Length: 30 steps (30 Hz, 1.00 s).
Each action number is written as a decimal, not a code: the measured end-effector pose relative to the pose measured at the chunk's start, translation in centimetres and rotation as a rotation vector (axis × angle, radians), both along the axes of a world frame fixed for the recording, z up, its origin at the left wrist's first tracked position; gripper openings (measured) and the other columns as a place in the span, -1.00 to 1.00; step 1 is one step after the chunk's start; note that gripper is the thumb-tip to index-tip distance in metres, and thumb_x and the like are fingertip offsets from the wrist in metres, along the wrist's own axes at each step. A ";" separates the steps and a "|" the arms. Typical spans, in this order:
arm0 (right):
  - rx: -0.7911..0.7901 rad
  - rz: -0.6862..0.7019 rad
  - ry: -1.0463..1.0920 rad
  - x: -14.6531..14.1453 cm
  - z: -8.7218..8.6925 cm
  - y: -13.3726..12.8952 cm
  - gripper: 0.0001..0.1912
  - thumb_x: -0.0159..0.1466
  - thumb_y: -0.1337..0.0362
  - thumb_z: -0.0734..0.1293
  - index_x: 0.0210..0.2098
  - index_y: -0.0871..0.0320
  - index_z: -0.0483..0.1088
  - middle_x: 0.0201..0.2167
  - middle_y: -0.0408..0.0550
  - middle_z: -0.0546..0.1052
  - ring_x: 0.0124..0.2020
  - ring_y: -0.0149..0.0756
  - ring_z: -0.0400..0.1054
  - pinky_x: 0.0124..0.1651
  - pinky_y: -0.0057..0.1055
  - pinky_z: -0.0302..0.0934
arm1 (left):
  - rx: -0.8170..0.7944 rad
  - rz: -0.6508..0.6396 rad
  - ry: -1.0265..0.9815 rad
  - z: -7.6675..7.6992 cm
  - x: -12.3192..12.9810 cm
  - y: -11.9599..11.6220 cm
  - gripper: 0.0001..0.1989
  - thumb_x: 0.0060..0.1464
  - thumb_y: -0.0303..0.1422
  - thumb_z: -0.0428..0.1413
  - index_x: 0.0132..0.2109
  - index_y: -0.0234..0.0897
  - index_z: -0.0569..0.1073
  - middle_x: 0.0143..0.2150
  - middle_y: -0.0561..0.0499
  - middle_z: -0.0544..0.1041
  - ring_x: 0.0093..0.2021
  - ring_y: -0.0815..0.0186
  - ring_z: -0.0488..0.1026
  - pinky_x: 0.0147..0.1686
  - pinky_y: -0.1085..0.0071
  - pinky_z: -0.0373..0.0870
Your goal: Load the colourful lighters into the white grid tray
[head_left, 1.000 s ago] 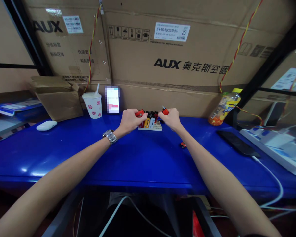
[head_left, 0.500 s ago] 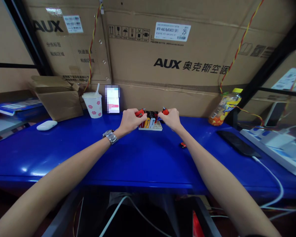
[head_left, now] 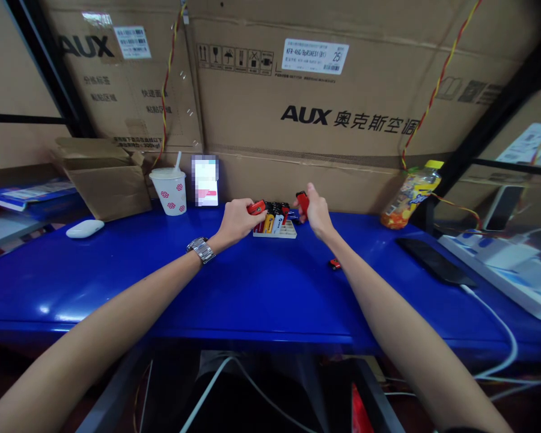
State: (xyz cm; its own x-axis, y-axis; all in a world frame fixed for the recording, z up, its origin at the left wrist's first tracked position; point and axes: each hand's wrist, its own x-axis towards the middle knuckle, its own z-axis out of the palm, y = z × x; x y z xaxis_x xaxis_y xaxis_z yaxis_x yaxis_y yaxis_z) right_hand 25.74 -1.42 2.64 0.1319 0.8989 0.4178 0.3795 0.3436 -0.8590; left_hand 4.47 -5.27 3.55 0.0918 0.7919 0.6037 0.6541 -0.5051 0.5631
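2 red lighters (head_left: 302, 202) sit clenched in the left grip (head_left: 238, 221) and right grip (head_left: 316, 215).

Big AUX cardboard cartons (head_left: 297, 120) stacked as back wall (black metal frame (head_left: 47, 69) alongside), blue table (head_left: 275, 288) below.

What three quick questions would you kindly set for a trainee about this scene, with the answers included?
1. On which wrist is the metal wristwatch?
2. True or false: the patterned paper cup stands to the right of the white slotted tray.
3. What does the right hand hold up?
A. A red object
B. A smartphone
C. A drinking straw

Key: 1. Left; 2. False, the cup stands to the tray's left; 3. A.
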 end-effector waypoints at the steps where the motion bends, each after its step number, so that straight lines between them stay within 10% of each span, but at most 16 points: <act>1: -0.012 0.033 0.071 0.1 0.0 0.2 -0.35 0.21 -0.30 0.02 -0.47 0.15 0.33 -0.63 -0.16 0.26 -0.64 -0.42 0.12 -0.56 -0.43 0.05 | 0.000 0.002 0.003 0.0 0.0 0.0 -0.66 -0.08 -0.25 0.13 -0.62 -0.25 0.16 -0.66 0.13 0.17 -0.56 0.43 0.08 -0.53 0.40 -0.03; 11: 0.031 0.167 -0.085 0.7 -1.1 1.1 -0.60 0.02 -0.04 0.40 -0.48 0.12 0.22 -0.62 -0.26 0.19 -0.57 -0.45 0.04 -0.51 -0.47 -0.03 | -0.025 -0.002 0.015 0.0 0.0 0.0 -0.71 -0.11 -0.35 0.11 -0.62 -0.24 0.15 -0.67 0.14 0.16 -0.56 0.43 0.06 -0.52 0.39 -0.02; 30: 0.095 0.239 -0.117 0.1 0.0 -0.6 -0.71 0.03 0.15 0.37 -0.29 0.16 0.37 -0.69 -0.25 0.34 -0.67 -0.42 0.16 -0.50 -0.40 0.12 | -0.056 -0.016 0.046 0.0 0.1 0.0 -0.73 -0.12 -0.36 0.13 -0.62 -0.25 0.19 -0.66 0.13 0.21 -0.57 0.43 0.08 -0.53 0.40 0.00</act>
State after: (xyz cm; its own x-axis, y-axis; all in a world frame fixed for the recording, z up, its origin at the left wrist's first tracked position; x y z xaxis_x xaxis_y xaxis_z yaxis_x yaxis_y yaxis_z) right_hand 25.87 -2.01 2.59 -0.1334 0.8550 0.5012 0.3726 0.5119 -0.7741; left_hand 4.61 -5.27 3.56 0.1318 0.8224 0.5534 0.6722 -0.4845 0.5599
